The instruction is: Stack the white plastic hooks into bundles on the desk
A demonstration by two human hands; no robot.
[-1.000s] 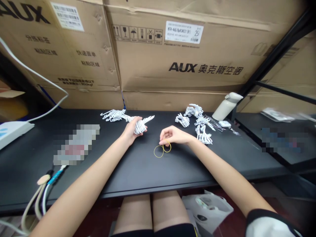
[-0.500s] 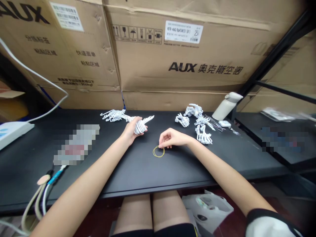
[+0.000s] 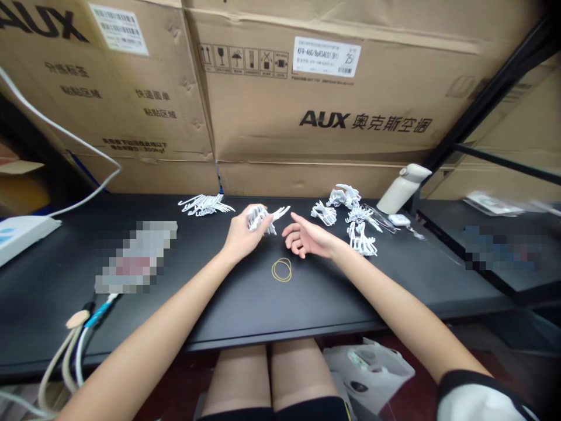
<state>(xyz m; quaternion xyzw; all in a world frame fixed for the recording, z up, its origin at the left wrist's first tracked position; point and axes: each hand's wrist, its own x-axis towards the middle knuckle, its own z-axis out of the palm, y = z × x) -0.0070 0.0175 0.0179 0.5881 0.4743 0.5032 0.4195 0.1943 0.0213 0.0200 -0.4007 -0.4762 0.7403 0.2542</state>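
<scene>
A bundle of white hooks [image 3: 258, 217] sits in the grip of my left hand [image 3: 242, 235], with thin ends sticking out to the right. Just right of it, my right hand [image 3: 310, 238] is held with fingers apart and nothing in them. Below the hands, a thin yellow rubber band [image 3: 273, 272] lies looped on the black table. Behind my left hand rests a loose pile of white hooks [image 3: 204, 204]. Several white bunches [image 3: 362, 240] lie to the right of my right hand; how they are held together is too small to tell.
A white bottle [image 3: 403, 188] leans at the back right, near a small white case [image 3: 398, 220]. Cardboard boxes [image 3: 263, 134] wall off the back. On the left are a blurred-out flat object [image 3: 138, 257], cables [image 3: 72, 345] and a white device [image 3: 26, 234].
My left hand has moved right with the hooks, away from the pile. My right hand has let go of the rubber band, risen toward the bundle and opened.
</scene>
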